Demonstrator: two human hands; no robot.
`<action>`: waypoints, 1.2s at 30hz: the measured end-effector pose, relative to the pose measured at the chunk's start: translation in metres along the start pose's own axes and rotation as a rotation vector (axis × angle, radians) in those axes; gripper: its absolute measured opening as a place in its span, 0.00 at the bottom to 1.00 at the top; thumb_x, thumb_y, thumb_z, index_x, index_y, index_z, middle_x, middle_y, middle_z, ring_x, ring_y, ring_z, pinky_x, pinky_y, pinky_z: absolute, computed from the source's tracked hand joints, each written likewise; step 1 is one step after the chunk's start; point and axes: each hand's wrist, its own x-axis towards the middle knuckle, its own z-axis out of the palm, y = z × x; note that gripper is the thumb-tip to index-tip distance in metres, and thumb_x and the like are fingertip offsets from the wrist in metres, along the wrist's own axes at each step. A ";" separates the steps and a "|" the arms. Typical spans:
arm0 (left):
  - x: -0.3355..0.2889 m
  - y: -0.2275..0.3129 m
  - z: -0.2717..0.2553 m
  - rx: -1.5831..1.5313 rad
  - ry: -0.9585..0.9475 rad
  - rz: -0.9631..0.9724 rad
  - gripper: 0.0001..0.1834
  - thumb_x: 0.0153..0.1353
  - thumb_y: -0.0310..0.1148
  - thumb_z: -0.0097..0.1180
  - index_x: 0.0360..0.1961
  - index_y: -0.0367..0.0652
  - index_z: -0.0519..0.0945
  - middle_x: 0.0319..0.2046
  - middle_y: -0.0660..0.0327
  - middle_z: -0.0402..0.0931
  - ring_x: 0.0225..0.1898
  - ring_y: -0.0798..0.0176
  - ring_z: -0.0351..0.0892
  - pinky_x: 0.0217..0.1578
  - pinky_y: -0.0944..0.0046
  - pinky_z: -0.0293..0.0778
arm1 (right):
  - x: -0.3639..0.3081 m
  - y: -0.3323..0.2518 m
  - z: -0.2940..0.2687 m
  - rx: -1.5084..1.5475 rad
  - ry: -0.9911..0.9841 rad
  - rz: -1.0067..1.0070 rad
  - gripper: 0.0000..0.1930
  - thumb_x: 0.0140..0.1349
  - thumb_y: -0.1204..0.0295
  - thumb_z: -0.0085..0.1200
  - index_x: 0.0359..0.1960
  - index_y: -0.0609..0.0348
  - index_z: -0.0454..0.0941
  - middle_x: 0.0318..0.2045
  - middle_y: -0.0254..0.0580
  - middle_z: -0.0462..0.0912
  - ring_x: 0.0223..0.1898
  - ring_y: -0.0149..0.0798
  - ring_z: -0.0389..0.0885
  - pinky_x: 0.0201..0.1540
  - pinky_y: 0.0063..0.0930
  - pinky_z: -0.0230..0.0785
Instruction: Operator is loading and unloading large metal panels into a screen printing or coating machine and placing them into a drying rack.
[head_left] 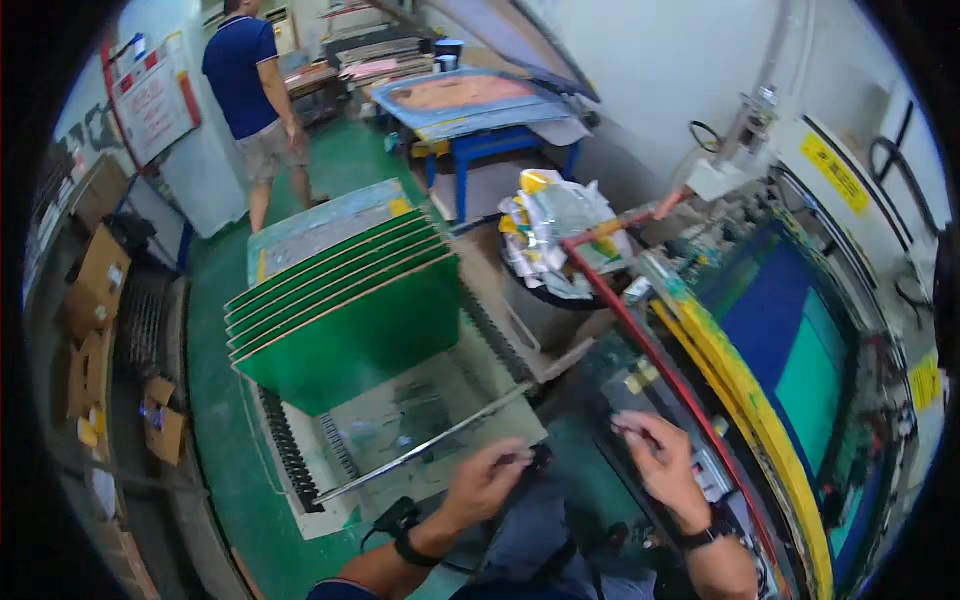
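Biggest worry first: the flat printing machine with the yellow-edged frame and blue-and-teal mesh (770,320) takes up the right side, and a careless elbow could catch it. Left of centre sits a pale, shallow rack with black toothed rails (490,365); a hard bump could knock the upright green rectangular panels (360,330) at its far end together and scuff their faces. The long red bar (640,335) runs beside the right hand (660,460), so a quick swing outward could rap knuckles. A thin, shiny metal rod (420,446) crosses the rack's near end, and a sleeve or strap might snag there. Right fingers are loosely bent; can't tell if they've got anything. The left hand (488,480) is curled, tips nearly together by a small black knob-like thing (541,458); can't tell if it's gripped, so a slip's possible.
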 end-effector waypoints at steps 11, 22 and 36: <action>0.102 0.051 0.187 -0.155 -0.473 0.408 0.14 0.66 0.22 0.50 0.52 0.33 0.75 0.41 0.57 0.80 0.40 0.67 0.78 0.44 0.65 0.75 | -0.331 0.041 -0.289 -0.512 1.126 0.330 0.11 0.67 0.68 0.53 0.34 0.67 0.79 0.24 0.28 0.74 0.27 0.23 0.68 0.30 0.20 0.62; 0.144 0.073 0.270 -0.167 -0.484 0.175 0.15 0.63 0.21 0.49 0.51 0.34 0.76 0.41 0.57 0.80 0.40 0.65 0.79 0.44 0.65 0.77 | -0.369 0.067 -0.320 -0.760 1.278 0.295 0.11 0.64 0.71 0.56 0.26 0.68 0.76 0.16 0.41 0.73 0.19 0.26 0.66 0.23 0.26 0.60; 0.169 0.097 0.239 0.988 -0.251 1.391 0.22 0.48 0.16 0.50 0.45 0.41 0.80 0.53 0.48 0.71 0.57 0.42 0.68 0.56 0.50 0.66 | -0.361 0.060 -0.316 -0.963 1.219 0.394 0.09 0.59 0.69 0.57 0.25 0.61 0.78 0.18 0.52 0.75 0.19 0.48 0.75 0.23 0.37 0.65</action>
